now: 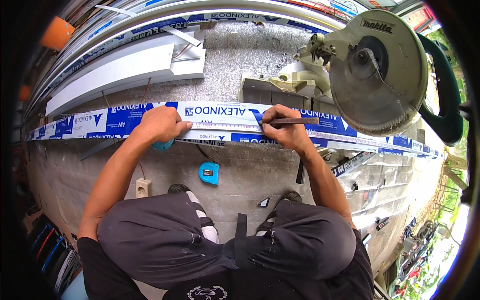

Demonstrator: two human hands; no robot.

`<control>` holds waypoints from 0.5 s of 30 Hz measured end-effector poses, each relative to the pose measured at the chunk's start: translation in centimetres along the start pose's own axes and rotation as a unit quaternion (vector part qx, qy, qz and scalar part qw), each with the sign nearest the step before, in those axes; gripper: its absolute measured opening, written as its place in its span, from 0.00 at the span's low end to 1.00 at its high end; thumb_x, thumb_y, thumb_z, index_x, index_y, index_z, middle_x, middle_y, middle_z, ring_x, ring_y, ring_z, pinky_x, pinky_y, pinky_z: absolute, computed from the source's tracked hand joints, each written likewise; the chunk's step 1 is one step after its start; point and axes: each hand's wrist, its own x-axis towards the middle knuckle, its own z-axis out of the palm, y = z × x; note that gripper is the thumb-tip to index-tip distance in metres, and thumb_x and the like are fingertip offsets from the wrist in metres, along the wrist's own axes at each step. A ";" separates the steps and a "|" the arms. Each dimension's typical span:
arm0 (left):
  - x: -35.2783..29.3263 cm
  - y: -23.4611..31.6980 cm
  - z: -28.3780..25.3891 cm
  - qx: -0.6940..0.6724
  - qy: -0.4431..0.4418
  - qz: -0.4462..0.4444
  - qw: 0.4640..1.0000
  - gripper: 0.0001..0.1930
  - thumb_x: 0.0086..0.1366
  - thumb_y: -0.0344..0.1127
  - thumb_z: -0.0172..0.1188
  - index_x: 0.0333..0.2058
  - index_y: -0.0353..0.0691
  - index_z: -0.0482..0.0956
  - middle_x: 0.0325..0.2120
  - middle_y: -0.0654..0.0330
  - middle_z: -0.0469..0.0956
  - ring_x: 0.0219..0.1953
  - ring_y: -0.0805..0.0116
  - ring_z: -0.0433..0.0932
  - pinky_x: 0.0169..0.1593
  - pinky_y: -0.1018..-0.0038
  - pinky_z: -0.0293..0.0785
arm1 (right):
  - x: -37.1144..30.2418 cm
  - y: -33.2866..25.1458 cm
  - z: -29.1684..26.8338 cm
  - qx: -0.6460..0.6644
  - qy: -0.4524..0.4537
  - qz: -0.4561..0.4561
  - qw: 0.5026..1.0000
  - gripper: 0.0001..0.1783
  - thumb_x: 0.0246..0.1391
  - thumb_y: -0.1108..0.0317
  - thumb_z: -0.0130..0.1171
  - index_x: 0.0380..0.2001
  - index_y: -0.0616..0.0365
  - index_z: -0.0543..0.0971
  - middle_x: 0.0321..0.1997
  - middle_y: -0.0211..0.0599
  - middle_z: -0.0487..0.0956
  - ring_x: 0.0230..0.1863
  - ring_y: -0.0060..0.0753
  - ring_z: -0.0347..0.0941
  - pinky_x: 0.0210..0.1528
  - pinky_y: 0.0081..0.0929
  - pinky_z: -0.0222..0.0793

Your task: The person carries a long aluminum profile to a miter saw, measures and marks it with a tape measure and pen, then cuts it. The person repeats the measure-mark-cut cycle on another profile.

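"Two hands are working on the long profile: the left hand (159, 122) is curling mostly closed over it, and the right hand (286, 127) is pinching a brown pencil (302, 121)."

"Is the left one gripping anything?"

"Its thumb is lying by the marked tape blade (225, 126), and a blue tape case (162, 145) is showing beneath; I cannot tell how firmly it is gripping either."

"Where is the profile (225, 114) sitting?"

"It is stretching crosswise beyond the knees, passing on the near side of the mitre saw (377, 72)."

"How is it likely to be handling?"

"I am guessing stiff along its length, fairly light but awkward, with the ends probably swinging. The film is perhaps making it slippery, and the face underneath may be scratching easily. I am favouring a hold on both long edges, hands well apart around the middle."

"And its looks?"

"It is looking straight and narrow, though the lens is bending it; blue and white printed film is wrapping it, with a pale strip running lengthwise."
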 end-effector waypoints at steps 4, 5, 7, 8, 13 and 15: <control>-0.1 0.0 0.1 -0.006 0.023 0.012 1.000 0.26 0.67 0.59 0.57 0.31 0.41 0.89 0.27 0.47 0.84 0.34 0.48 0.84 0.41 0.58 0.79 | 0.1 -0.1 -0.1 -0.002 -0.020 0.008 1.000 0.07 0.46 0.75 0.66 0.31 0.62 0.81 0.29 0.32 0.83 0.31 0.18 0.76 0.35 0.21 0.73; 0.0 -0.1 0.1 -0.007 0.018 0.006 1.000 0.25 0.67 0.59 0.57 0.32 0.42 0.89 0.27 0.47 0.84 0.34 0.48 0.84 0.41 0.57 0.79 | 0.1 -0.1 0.0 0.004 -0.005 0.003 1.000 0.07 0.46 0.75 0.66 0.31 0.62 0.81 0.29 0.32 0.82 0.30 0.19 0.76 0.35 0.21 0.73; 0.0 -0.1 0.1 -0.001 0.014 0.004 1.000 0.25 0.67 0.59 0.58 0.32 0.42 0.89 0.27 0.47 0.84 0.34 0.47 0.84 0.42 0.57 0.78 | 0.0 -0.1 0.0 -0.001 -0.007 0.002 1.000 0.07 0.46 0.75 0.66 0.30 0.62 0.81 0.29 0.32 0.82 0.30 0.19 0.76 0.35 0.21 0.73; 0.0 -0.1 0.1 0.000 0.009 0.002 1.000 0.25 0.67 0.59 0.58 0.32 0.42 0.89 0.27 0.47 0.84 0.34 0.47 0.83 0.42 0.57 0.78 | 0.0 -0.2 0.0 0.002 -0.004 0.003 1.000 0.06 0.46 0.75 0.66 0.30 0.62 0.81 0.29 0.32 0.82 0.30 0.19 0.76 0.35 0.21 0.73; 0.0 -0.1 0.1 -0.003 0.016 0.007 1.000 0.25 0.67 0.59 0.57 0.32 0.42 0.89 0.27 0.47 0.84 0.34 0.47 0.84 0.42 0.57 0.78 | 0.1 -0.3 0.0 0.002 -0.005 -0.005 1.000 0.07 0.46 0.75 0.66 0.30 0.62 0.80 0.29 0.32 0.82 0.30 0.20 0.76 0.34 0.22 0.73; 0.1 -0.1 0.0 0.002 0.014 0.005 1.000 0.26 0.67 0.60 0.58 0.32 0.41 0.89 0.27 0.47 0.84 0.34 0.47 0.84 0.42 0.57 0.78 | 0.1 -0.2 0.1 -0.014 -0.002 -0.013 1.000 0.06 0.46 0.75 0.65 0.30 0.62 0.81 0.29 0.33 0.83 0.30 0.20 0.76 0.34 0.22 0.73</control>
